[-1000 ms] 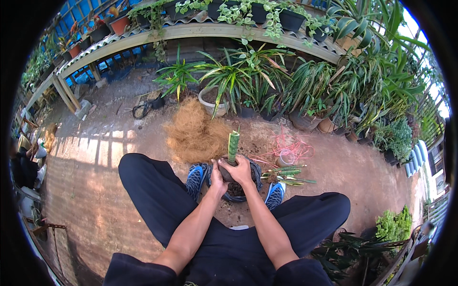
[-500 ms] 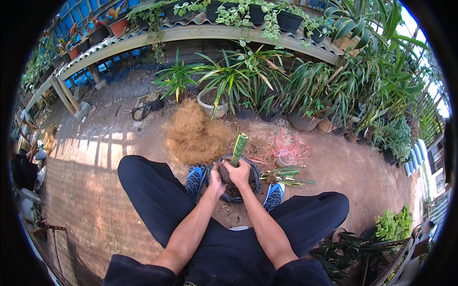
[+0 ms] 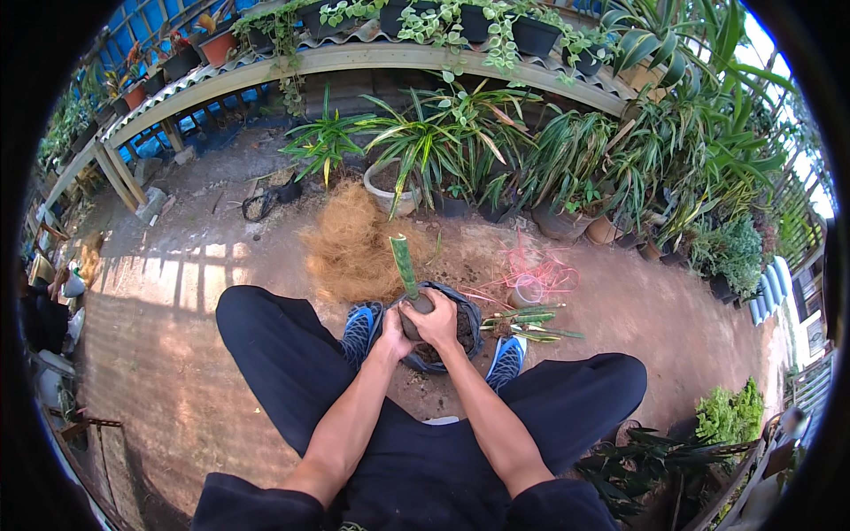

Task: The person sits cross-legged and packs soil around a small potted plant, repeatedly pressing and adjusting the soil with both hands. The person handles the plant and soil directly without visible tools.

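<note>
A green cut stem (image 3: 404, 265) stands in a black planting bag (image 3: 467, 317) of dark soil between my feet, leaning slightly left. My left hand (image 3: 395, 331) and my right hand (image 3: 436, 320) are wrapped together around the stem's base, pressing at the soil. I sit on the ground with my legs spread, wearing black trousers and blue shoes (image 3: 361, 329).
A heap of brown coconut fibre (image 3: 352, 250) lies just beyond the bag. Pink string (image 3: 538, 269) and cut green stems (image 3: 529, 320) lie to the right. Potted plants (image 3: 416, 168) line the back under a wooden shelf (image 3: 354, 57). A person sits at the far left (image 3: 44, 310).
The stem swung from upright to leaning right, then to leaning slightly left. My hands have closed in lower around its base.
</note>
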